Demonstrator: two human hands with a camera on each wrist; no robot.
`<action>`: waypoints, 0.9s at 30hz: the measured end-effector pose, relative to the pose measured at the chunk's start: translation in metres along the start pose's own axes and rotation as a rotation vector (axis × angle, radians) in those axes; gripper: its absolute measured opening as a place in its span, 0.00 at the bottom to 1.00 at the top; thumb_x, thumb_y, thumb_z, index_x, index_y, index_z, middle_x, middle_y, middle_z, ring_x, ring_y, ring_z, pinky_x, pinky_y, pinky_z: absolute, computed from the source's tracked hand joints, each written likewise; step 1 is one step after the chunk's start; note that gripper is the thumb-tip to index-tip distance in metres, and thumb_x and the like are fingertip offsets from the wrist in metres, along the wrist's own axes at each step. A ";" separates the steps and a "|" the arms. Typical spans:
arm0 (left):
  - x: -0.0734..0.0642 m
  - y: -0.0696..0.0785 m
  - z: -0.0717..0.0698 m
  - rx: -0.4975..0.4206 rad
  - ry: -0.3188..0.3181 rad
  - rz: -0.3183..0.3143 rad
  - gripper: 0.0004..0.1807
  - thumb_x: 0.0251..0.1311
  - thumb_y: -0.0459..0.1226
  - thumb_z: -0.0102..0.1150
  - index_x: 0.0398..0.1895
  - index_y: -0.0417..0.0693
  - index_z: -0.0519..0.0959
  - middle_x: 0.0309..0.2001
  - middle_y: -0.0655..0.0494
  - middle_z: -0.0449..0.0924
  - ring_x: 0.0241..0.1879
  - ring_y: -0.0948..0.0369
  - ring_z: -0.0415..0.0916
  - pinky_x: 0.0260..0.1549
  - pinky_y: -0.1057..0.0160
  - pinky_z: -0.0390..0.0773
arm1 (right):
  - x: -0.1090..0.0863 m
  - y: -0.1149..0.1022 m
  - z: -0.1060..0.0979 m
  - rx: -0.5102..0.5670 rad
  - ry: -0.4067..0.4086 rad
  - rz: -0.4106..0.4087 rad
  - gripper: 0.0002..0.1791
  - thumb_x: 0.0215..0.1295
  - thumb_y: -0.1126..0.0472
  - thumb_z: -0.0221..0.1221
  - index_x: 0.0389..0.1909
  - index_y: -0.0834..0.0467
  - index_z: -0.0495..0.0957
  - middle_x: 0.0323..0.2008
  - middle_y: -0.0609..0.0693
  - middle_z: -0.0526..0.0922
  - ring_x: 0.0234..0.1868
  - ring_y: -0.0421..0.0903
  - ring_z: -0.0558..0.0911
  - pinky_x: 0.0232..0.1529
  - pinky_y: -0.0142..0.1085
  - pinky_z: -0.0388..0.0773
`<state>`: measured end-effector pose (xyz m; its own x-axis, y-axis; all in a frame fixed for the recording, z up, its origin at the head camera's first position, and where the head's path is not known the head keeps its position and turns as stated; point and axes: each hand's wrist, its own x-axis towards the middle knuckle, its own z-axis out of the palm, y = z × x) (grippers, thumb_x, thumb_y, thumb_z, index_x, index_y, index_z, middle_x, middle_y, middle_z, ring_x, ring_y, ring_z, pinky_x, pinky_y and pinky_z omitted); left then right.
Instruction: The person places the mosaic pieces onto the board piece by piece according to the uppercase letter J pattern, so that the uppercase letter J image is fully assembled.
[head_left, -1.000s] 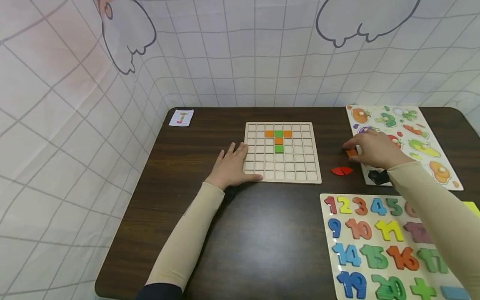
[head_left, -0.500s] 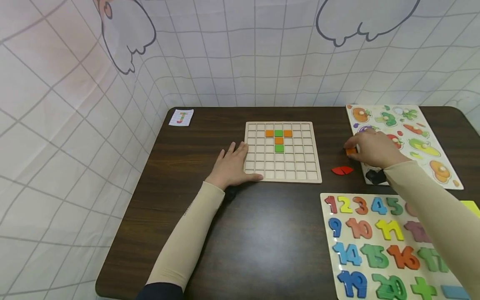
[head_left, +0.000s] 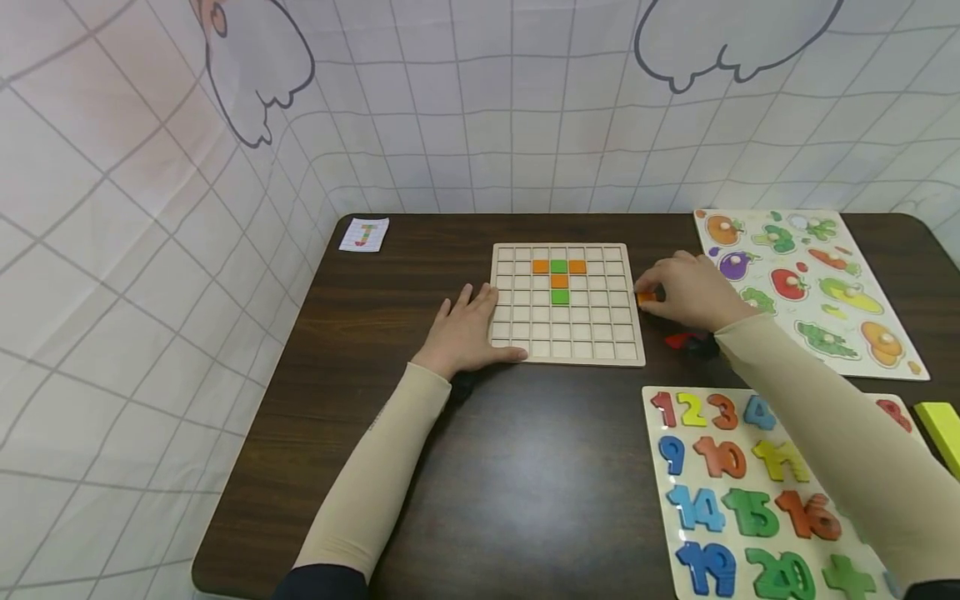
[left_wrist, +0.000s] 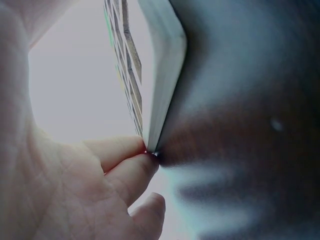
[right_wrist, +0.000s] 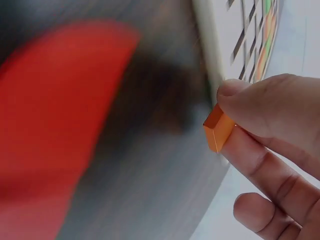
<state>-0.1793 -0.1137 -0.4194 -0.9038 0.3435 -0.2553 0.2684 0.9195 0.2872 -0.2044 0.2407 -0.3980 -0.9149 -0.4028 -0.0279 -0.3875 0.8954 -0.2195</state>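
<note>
A pale wooden grid board [head_left: 517, 329] lies mid-table, with orange and green square tiles forming a small T in its upper cells. My left hand [head_left: 462, 332] is spread at the board's left side, fingers straight; in the left wrist view its fingertips touch the board's edge [left_wrist: 162, 90]. Between thumb and fingers my right hand [head_left: 690, 292] pinches an orange block [right_wrist: 219, 131], held just off the board's right edge. A red flat piece [right_wrist: 55, 120] lies on the table below that hand, partly covered by the wrist in the head view.
A vegetable puzzle board [head_left: 817, 283] lies at the back right. Nearer me is a number puzzle board [head_left: 738, 533], partly under my right forearm, with a yellow block [head_left: 939, 433] beside it. A small card [head_left: 364, 235] bearing a coloured J lies at the back left corner.
My right hand has moved left from the vegetable board to the grid board's right edge, carrying the orange block. My left hand has stayed in place.
</note>
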 end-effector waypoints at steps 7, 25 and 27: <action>0.000 0.000 -0.001 0.022 0.004 0.013 0.67 0.53 0.76 0.61 0.86 0.52 0.45 0.86 0.55 0.42 0.86 0.48 0.36 0.82 0.38 0.43 | 0.022 -0.036 0.005 0.052 0.003 -0.047 0.14 0.62 0.57 0.72 0.47 0.56 0.91 0.52 0.56 0.90 0.52 0.58 0.79 0.55 0.58 0.69; -0.001 0.001 -0.001 0.013 -0.009 -0.001 0.67 0.53 0.75 0.61 0.86 0.52 0.44 0.86 0.55 0.41 0.86 0.48 0.36 0.82 0.38 0.43 | 0.050 -0.090 0.024 0.007 -0.017 -0.190 0.10 0.62 0.52 0.73 0.43 0.47 0.91 0.48 0.47 0.91 0.49 0.54 0.79 0.51 0.55 0.71; -0.001 0.001 -0.001 0.018 -0.009 -0.001 0.67 0.53 0.75 0.61 0.86 0.53 0.44 0.86 0.55 0.41 0.86 0.48 0.37 0.82 0.38 0.43 | 0.050 -0.091 0.024 0.005 -0.014 -0.191 0.11 0.62 0.51 0.73 0.44 0.47 0.91 0.48 0.47 0.91 0.49 0.55 0.79 0.52 0.56 0.72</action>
<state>-0.1785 -0.1131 -0.4175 -0.9011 0.3443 -0.2635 0.2738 0.9231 0.2700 -0.2122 0.1346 -0.4026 -0.8232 -0.5677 0.0012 -0.5532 0.8017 -0.2265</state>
